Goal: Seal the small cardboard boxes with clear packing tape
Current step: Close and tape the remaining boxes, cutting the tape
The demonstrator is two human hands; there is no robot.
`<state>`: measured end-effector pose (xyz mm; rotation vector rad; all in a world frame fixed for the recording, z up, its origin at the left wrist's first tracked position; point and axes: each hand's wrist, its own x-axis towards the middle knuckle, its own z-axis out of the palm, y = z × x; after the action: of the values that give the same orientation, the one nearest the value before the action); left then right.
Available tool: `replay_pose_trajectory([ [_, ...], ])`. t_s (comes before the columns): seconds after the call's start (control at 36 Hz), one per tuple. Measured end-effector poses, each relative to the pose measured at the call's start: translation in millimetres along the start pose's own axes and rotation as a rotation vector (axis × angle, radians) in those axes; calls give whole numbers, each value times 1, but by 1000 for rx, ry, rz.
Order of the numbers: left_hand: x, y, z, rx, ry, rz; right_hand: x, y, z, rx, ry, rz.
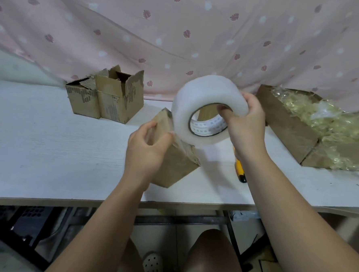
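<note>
Your right hand (244, 123) grips the clear tape roll (208, 99) above the desk (47, 148), fingers hooked through its core, whose white printing is too blurred to read. Your left hand (148, 148) pinches the tape strip (175, 140) against the top of the small cardboard box (178, 167), which stands on the desk just beneath both hands. A yellow knife (240, 168) lies beside the box.
</note>
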<state>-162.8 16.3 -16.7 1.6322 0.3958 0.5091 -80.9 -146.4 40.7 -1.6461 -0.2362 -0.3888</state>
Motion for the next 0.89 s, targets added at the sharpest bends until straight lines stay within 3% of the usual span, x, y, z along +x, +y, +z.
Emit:
replay_pose_trajectory([
  [0.14, 0, -9, -16, -156, -65, -36, -2, -1, 16, 102, -106, 22],
  [0.31, -3, -17, -28, -207, -116, 25, -23, 13, 49, 88, -392, 270],
  [0.44, 13, -11, -47, -158, -182, 85, -32, 4, 68, 33, -395, 191],
  [0.58, 26, -10, -50, -71, -356, 107, -33, 4, 67, -16, -413, 136],
  [0.89, 28, 0, -50, 68, -426, 137, -23, 1, 61, -49, -375, 161],
])
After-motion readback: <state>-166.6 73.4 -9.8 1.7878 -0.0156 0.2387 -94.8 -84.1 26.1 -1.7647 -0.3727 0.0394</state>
